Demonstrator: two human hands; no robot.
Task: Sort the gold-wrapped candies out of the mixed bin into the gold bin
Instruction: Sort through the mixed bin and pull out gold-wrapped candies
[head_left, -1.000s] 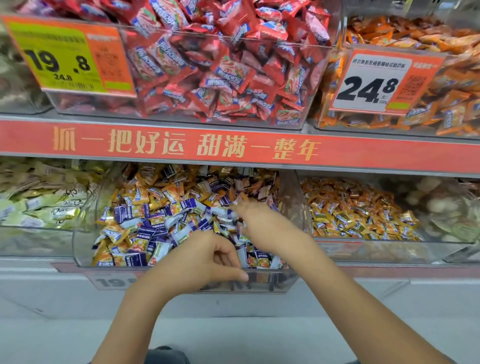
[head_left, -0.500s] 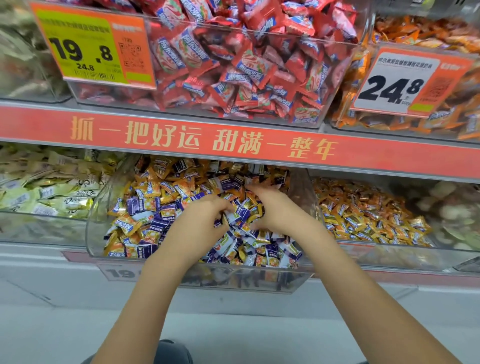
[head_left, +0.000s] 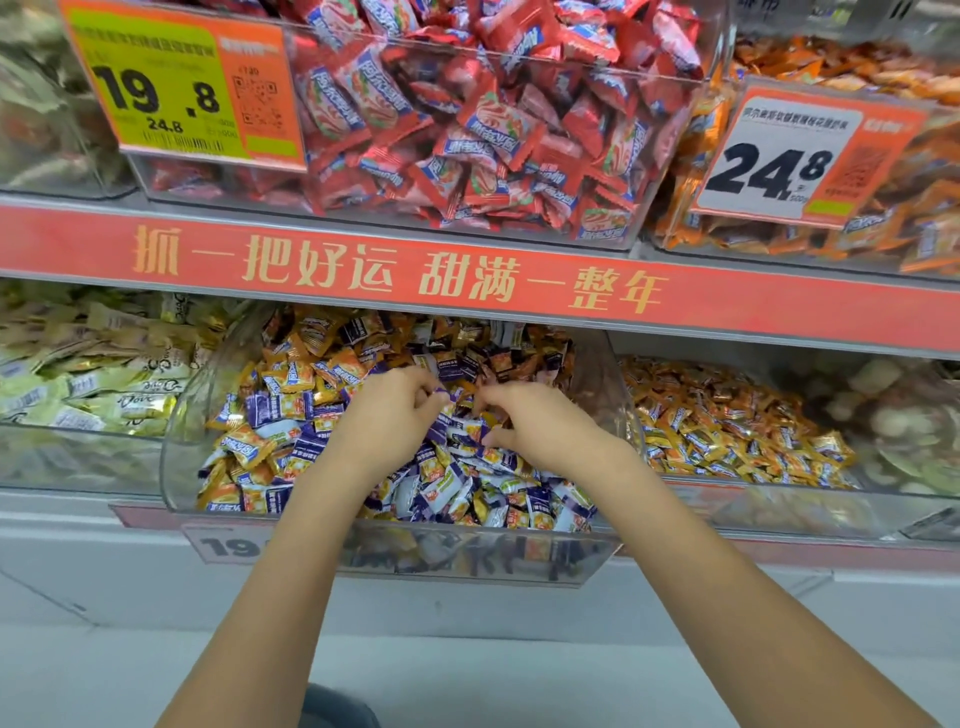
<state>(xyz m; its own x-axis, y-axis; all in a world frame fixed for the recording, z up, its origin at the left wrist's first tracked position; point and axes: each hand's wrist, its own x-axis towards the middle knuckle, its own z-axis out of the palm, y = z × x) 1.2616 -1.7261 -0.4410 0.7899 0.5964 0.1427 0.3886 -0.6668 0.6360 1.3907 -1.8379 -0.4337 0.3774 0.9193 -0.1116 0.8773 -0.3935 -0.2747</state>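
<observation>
Both hands, left hand (head_left: 387, 415) and right hand (head_left: 540, 426), curl into the mixed bin (head_left: 171, 467), whether pinching candies (head_left: 291, 376) unclear; wrappers look light, crinkly, slippery; best pinched by crimped ends.

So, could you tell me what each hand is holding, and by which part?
Both the left hand and right hand curl into the candies; any hold is hidden.

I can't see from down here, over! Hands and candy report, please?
Both hands, left and right, curled, digging in mixed bin. Any candy gripped: can't tell. Gold bin to the right, path open.
</observation>
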